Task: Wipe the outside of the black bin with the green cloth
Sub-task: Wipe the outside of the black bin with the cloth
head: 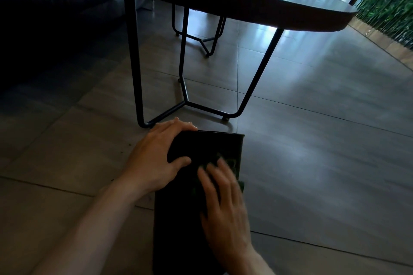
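- The black bin (178,207) lies tipped on its side on the tiled floor (312,140), its far end just short of the table's metal leg frame (185,102).
- The left hand (156,158) grips that far end, fingers curled over the edge and thumb pressed on the upper face; this is all that steadies the bin.
- The right hand (223,207) lies flat, fingers straight, pressing the green cloth (232,165) onto the upper face. The hand is blurred, so I judge a wiping stroke is under way.
- Risk: the cloth shows only past the fingertips and at the right edge; a hard stroke could bunch it or slide it off that edge, leaving bare skin rubbing the bin.
- Risk: a firm push forward could shove the bin into the leg frame if the left hand's hold slackens.
- Risk: in such dim light, black on dark, missed patches are likely, and the underside on the floor stays unwiped unless the bin is turned.
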The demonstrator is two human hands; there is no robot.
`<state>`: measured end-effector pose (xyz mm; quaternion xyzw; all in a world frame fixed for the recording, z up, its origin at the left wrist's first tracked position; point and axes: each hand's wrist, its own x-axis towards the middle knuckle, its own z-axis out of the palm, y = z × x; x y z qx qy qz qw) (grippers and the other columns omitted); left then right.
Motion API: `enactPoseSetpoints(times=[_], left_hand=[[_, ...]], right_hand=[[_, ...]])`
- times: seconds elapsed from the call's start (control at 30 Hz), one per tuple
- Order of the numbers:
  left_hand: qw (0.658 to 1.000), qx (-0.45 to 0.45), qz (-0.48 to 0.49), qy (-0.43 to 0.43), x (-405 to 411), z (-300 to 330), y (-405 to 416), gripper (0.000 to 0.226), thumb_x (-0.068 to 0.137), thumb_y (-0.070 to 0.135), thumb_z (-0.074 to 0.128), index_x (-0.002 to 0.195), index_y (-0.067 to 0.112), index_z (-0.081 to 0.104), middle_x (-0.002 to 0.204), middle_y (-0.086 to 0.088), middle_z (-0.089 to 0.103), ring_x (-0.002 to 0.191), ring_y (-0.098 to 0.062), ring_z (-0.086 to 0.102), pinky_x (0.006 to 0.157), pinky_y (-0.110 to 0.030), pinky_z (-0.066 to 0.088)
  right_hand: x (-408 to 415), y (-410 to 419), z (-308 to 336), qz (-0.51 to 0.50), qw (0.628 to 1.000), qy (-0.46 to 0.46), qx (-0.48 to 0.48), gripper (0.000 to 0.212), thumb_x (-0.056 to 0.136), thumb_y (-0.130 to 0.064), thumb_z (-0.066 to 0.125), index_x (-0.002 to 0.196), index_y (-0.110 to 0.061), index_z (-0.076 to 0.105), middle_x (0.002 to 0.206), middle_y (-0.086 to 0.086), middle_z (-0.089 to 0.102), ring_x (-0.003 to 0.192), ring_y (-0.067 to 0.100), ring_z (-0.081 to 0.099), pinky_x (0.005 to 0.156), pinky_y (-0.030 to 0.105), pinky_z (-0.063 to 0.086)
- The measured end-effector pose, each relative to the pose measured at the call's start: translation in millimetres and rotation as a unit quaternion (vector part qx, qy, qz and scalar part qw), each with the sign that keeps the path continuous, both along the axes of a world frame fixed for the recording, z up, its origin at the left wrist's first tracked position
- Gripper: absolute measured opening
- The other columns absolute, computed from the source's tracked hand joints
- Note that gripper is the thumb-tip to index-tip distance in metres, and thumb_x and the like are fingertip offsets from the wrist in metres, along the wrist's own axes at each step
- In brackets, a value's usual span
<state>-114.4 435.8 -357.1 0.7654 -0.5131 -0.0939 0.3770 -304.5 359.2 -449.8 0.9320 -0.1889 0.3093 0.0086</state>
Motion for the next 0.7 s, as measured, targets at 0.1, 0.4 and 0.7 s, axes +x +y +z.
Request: enactPoseSetpoints(times=[0.1, 0.4, 0.7], left_hand=[[1.0, -0.004, 0.009, 0.004, 1, -2, 0, 0.063, 0.078, 0.022, 0.082, 0.129, 0.044, 0.053, 0.137, 0.028, 0.048, 0.141, 0.008, 0.028, 0.11, -0.024, 0.032], [1.0, -0.012, 0.001, 0.011, -2, 0, -2, 0.066, 0.077, 0.015, 0.08, 0.129, 0.046, 0.053, 0.138, 0.024, 0.053, 0.144, 0.001, 0.034, 0.116, -0.035, 0.037], [0.999, -0.002, 0.018, 0.032, 0, 0, 1, 0.064, 0.077, 0.023, 0.083, 0.127, 0.048, 0.052, 0.14, 0.02, 0.052, 0.142, -0.006, 0.039, 0.111, -0.045, 0.043]], right_hand=[[-36, 22, -35, 0.06, 0.995, 0.042, -0.071, 0.051, 0.103, -0.039, 0.055, 0.148, -0.017, 0.047, 0.149, 0.008, 0.046, 0.151, 0.03, 0.034, 0.112, 0.049, 0.044], [27, -28, 38, -0.052, 0.992, -0.067, 0.091, 0.056, 0.097, -0.032, 0.049, 0.149, -0.015, 0.04, 0.15, 0.008, 0.037, 0.151, 0.028, 0.027, 0.115, 0.048, 0.04], [-39, 20, -37, 0.035, 0.997, 0.035, -0.055, 0.046, 0.106, -0.037, 0.05, 0.148, -0.017, 0.047, 0.149, 0.009, 0.046, 0.15, 0.03, 0.035, 0.111, 0.05, 0.044]])
